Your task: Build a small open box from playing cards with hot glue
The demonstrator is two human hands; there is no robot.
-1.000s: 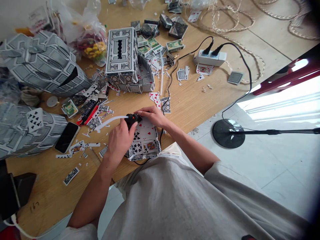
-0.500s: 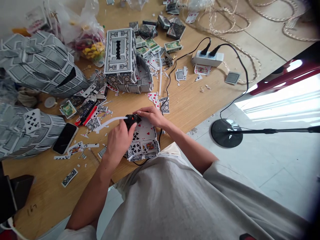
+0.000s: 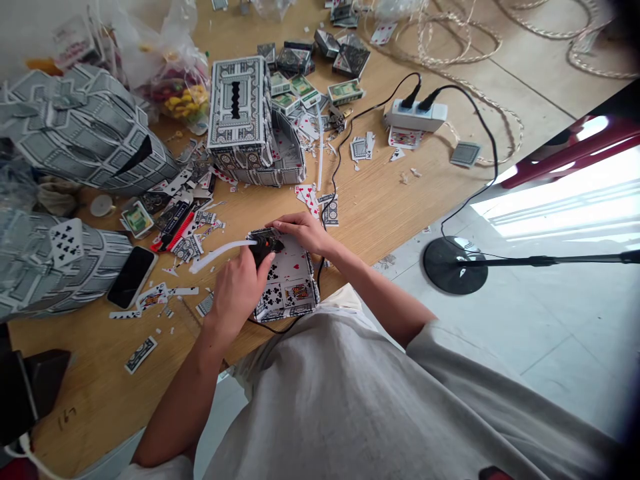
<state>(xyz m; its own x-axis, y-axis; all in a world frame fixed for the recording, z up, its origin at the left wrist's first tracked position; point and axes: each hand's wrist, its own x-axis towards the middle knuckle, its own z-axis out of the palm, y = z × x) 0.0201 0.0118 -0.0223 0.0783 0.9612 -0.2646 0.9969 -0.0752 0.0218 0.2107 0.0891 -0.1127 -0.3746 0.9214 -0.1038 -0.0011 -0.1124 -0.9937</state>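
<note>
My left hand (image 3: 239,283) is wrapped round a black glue gun (image 3: 261,251), which has a long white glue stick (image 3: 220,251) coming out of its back end. The gun's nozzle points right, over the inside of an open box made of playing cards (image 3: 299,295). This box lies at the table's front edge, its inner faces showing clubs and hearts. My right hand (image 3: 303,232) grips the box's far wall, fingers together along the top rim near the nozzle.
A card-covered box with a slotted lid (image 3: 239,103) stands behind. Large card-built shapes (image 3: 85,127) and a phone (image 3: 131,277) are at left. Card scraps lie around. A white power strip (image 3: 416,117) with black cables sits at back right, near coiled rope (image 3: 453,63).
The glue gun in my left hand has tilted and shifted slightly down and right, and its white stick now slopes more. My right hand has barely moved.
</note>
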